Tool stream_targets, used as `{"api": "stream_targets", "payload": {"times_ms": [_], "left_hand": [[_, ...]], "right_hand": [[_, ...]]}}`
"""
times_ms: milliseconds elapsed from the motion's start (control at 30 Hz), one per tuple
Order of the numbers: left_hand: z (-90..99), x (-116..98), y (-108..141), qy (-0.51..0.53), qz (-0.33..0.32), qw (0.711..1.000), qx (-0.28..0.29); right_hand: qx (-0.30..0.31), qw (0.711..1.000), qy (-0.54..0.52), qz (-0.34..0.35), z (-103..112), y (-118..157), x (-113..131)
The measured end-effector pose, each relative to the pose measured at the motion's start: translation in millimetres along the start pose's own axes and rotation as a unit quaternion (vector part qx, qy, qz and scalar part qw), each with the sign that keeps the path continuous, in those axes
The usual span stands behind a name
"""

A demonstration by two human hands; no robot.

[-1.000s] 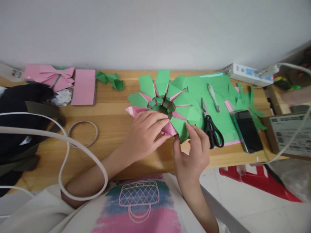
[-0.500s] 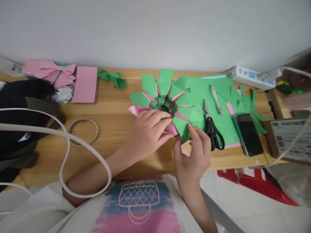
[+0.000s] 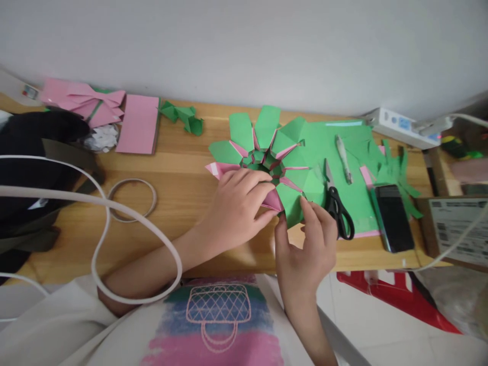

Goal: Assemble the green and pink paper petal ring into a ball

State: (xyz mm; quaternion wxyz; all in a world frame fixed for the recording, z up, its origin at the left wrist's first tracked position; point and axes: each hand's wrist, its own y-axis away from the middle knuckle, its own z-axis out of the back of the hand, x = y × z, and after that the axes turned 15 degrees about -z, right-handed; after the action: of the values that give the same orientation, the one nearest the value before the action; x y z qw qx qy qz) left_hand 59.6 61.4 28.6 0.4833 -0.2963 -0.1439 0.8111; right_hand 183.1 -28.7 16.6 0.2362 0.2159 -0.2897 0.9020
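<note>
A green and pink folded paper flower (image 3: 267, 124) lies on the wooden table, its green petals ringed around a hollow centre. My left hand (image 3: 242, 203) is curled over the near-left side of the flower, its fingers closed on the pink folds there. The thumb rests by the pink fold nearest me. My right hand (image 3: 308, 234) pinches the edge of the near green petal (image 3: 290, 202) between thumb and fingers. Black-handled scissors (image 3: 335, 203) lie just right of my right hand, on a green sheet (image 3: 360, 203). Part of the flower's near side is hidden under my left hand.
A phone (image 3: 394, 218), a clear pen-like tool (image 3: 343, 158) and green paper scraps (image 3: 404, 173) lie to the right. A power strip (image 3: 400, 126) stands behind. Leftward are a pink paper stack (image 3: 139, 124), crumpled green paper (image 3: 185, 117), a pink bow (image 3: 95, 101) and a looping white cable (image 3: 168, 244).
The view has tilted and shifted slightly, so the table's contents sit a little differently in frame. Both hands keep their hold on the paper flower, with little visible change.
</note>
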Motion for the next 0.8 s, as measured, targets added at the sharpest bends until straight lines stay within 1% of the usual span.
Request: {"api": "stream_targets", "payload": {"times_ms": [133, 333, 433, 500, 567, 633, 800], "left_hand": [[-0.1, -1, -1, -0.003, 0.014, 1.000, 0.005], [-0.4, -3, -3, 0.002, 0.019, 1.000, 0.009], [-0.2, -2, -3, 0.006, 0.023, 1.000, 0.015], [0.3, -1, -4, 0.012, 0.026, 0.999, 0.019], [1.0, 0, -6, 0.018, 0.032, 0.999, 0.027], [2.0, 1, -8, 0.024, 0.041, 0.998, 0.041], [3.6, 1, -12, 0.031, 0.051, 0.996, 0.069]], "right_hand": [[0.009, 1.000, 0.003, 0.001, 2, 0, -1], [0.025, 0.999, -0.035, -0.012, 5, -1, -3], [0.045, 0.996, -0.069, -0.034, 5, 1, -5], [0.060, 0.990, -0.107, -0.063, 5, 3, -6], [0.082, 0.979, -0.156, -0.098, 5, 4, -7], [0.106, 0.962, -0.208, -0.140, 6, 4, -7], [0.173, 0.895, -0.319, -0.258, 7, 2, -4]]}}
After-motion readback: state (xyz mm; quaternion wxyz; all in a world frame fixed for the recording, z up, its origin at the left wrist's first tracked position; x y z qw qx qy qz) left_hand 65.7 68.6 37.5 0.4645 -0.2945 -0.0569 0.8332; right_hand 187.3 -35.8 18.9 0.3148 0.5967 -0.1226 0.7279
